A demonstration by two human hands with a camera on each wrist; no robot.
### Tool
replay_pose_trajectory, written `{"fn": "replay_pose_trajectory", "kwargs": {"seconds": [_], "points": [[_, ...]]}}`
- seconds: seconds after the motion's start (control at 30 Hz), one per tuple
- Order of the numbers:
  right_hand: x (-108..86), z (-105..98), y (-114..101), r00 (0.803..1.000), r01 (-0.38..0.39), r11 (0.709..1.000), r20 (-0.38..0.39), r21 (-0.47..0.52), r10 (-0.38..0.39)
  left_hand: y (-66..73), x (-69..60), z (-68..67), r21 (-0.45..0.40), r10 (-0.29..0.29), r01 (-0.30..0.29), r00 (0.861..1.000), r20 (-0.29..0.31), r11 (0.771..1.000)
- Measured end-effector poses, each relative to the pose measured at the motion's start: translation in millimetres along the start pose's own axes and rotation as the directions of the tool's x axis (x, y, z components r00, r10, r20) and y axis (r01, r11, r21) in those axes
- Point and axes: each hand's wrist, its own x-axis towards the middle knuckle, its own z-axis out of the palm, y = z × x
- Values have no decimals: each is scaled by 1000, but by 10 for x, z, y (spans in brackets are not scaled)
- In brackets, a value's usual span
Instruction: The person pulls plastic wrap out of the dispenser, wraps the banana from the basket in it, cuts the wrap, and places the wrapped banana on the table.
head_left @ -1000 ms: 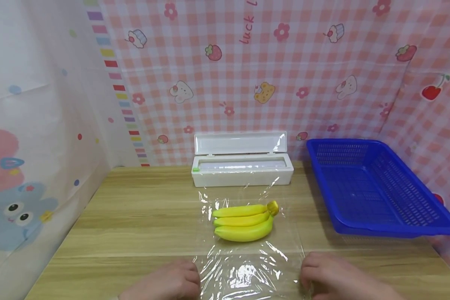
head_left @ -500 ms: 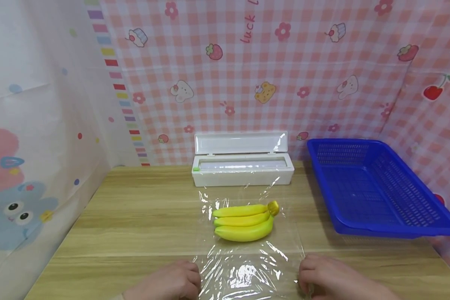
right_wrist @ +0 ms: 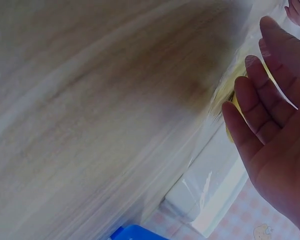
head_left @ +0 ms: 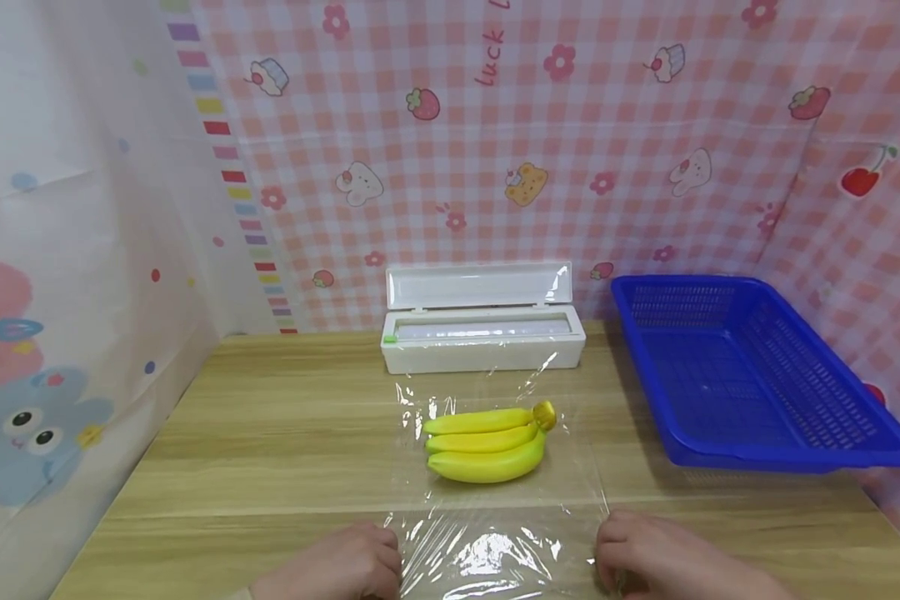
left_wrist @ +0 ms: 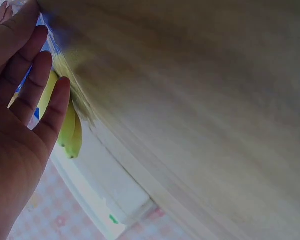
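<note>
A sheet of clear plastic wrap [head_left: 487,550] runs from a white dispenser box [head_left: 483,357] toward the front of the table. Behind its shiny front part lies a bunch of yellow bananas [head_left: 486,454], stem to the right; the film appears to pass over the table around it, but whether above or below the bananas I cannot tell. My left hand [head_left: 348,562] pinches the film's left front edge between thumb and index finger, the other fingers loosely bent in the left wrist view. At the right front edge my right hand [head_left: 667,557] pinches the film likewise. Both fingertips are partly hidden.
The dispenser's lid [head_left: 480,286] stands raised at the back. A blue plastic basket [head_left: 648,392] occupies the right side of the wooden table [head_left: 255,433]. Patterned cloth [head_left: 450,167] hangs behind and at both sides.
Glints and creases on the front part of the film have shifted a little. Both hands keep nearly the same place and hold; the bananas, box and basket stay put.
</note>
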Motion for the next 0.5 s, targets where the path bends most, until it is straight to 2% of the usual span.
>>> {"fn": "replay_pose_trajectory", "kwargs": {"seconds": [0.3,0.4,0.5], "points": [[12,21,27,1000,22,999,9,-45,-22,-10,7,10,78,23,-25,999,29,997],[4,2,16,1000,1,1000,-3,-14,-1,-9,-3,-12,67,-3,1,1000,30,998],[-12,-26,4,1000,-5,1000,-28,22,6,-1,-14,-53,14,-53,53,997,47,999]]}}
